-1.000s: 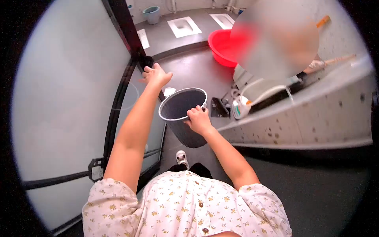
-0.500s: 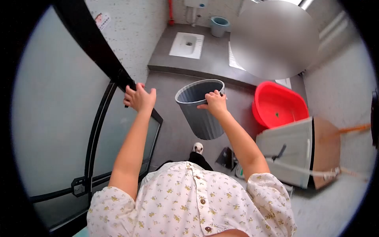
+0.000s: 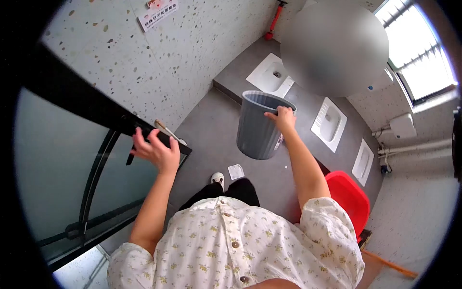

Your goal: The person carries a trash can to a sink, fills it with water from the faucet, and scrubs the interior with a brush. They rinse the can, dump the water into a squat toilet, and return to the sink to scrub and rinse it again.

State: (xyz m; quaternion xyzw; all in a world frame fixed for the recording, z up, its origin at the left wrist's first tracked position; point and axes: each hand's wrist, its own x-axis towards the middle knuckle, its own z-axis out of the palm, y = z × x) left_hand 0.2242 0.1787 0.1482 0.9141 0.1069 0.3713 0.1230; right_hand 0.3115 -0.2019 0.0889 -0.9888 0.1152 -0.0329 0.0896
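Observation:
A grey ribbed bin [image 3: 260, 127] hangs upright above the floor, its rim gripped by my right hand [image 3: 283, 118], fingers over the edge and thumb on the near side. My left hand [image 3: 156, 148] is at the dark frame of the glass door [image 3: 91, 103], fingers apart and curved, close to the door handle [image 3: 130, 158]. Whether its fingertips touch the frame is hard to tell.
Squat toilets [image 3: 272, 74] line a raised grey step. A red basin [image 3: 349, 197] stands at the right, near an orange pole [image 3: 390, 264]. White paper [image 3: 236, 171] lies on the floor by my shoe [image 3: 217, 178]. A stick leans behind the door. A barred window is upper right.
The view has turned left towards the speckled wall. The bin has moved with my right hand, and its side now shows more. My left hand remains beside the door frame, with its fingers more curved.

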